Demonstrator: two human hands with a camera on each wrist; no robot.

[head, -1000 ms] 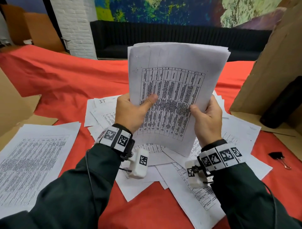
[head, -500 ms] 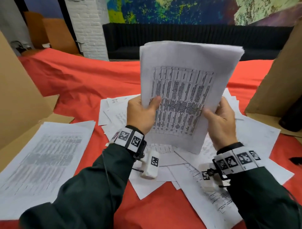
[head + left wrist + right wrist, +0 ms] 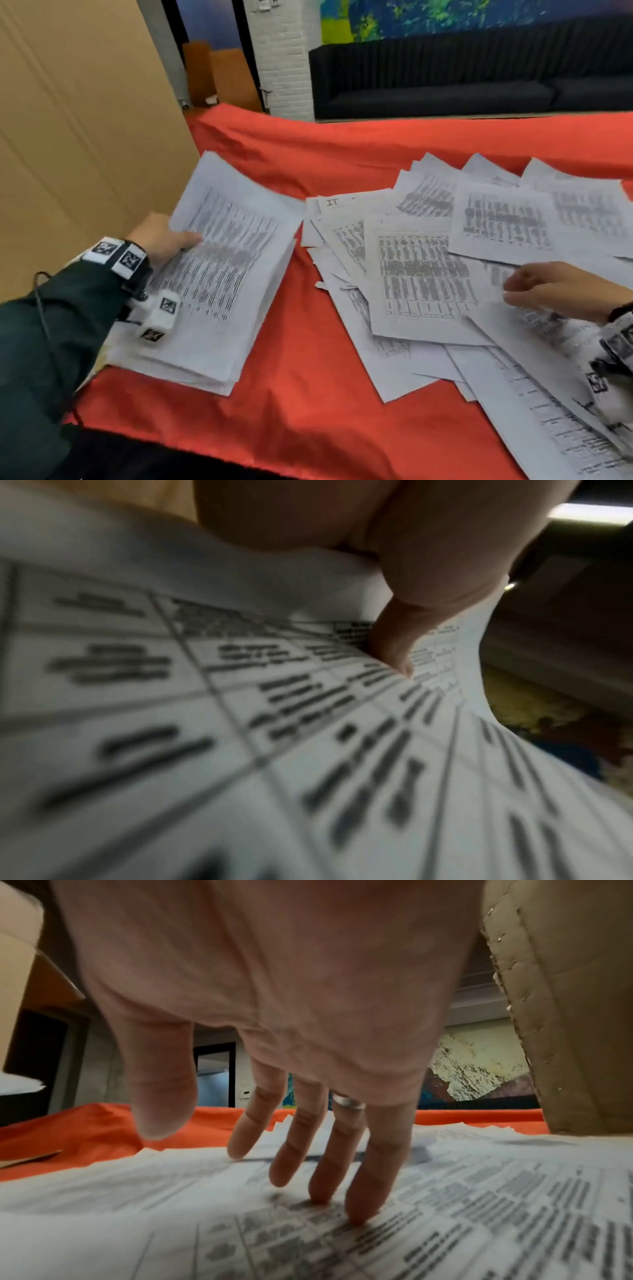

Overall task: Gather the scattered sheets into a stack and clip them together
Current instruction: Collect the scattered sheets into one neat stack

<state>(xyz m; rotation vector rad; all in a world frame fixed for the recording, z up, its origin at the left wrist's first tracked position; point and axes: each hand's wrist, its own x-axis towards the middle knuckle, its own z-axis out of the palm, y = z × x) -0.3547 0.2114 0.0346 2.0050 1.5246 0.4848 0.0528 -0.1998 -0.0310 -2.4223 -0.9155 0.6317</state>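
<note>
A person's left hand [image 3: 161,240] grips the near edge of a thick stack of printed sheets [image 3: 226,274], thumb [image 3: 394,642] pressed on the top page and the other fingers hidden beneath, at the left side of a table draped in a red cloth [image 3: 301,394]. The stack bows upward from the grip, its far corner lifted, while its lower part rests over more sheets lying flat on the cloth. The left wrist camera shows the top page curving away from the thumb, its printed table blurred.

The right hand [image 3: 561,291] is spread flat and relaxed, holding nothing. Seen from the right wrist, the tips of the ring finger [image 3: 325,1185] and little finger [image 3: 366,1199] touch a printed page of the scattered sheets [image 3: 424,274], while the index and middle fingers and the thumb hover just above the paper; a ring [image 3: 347,1102] sits on the ring finger. These loose pages overlap at many angles across the right half of the table, well apart from the held stack, with a strip of red cloth between the two piles. One page near the pile's far left edge bears a handwritten mark [image 3: 331,202].

Both forearms wear dark green sleeves [image 3: 58,325] and wristbands carrying black-and-white square markers [image 3: 116,255]. A tall cardboard panel [image 3: 75,120] stands at the table's left edge, just behind the left hand. Beyond the table are a white brick pillar [image 3: 281,58], a long black sofa [image 3: 462,75] and a colourful mural [image 3: 479,17].
</note>
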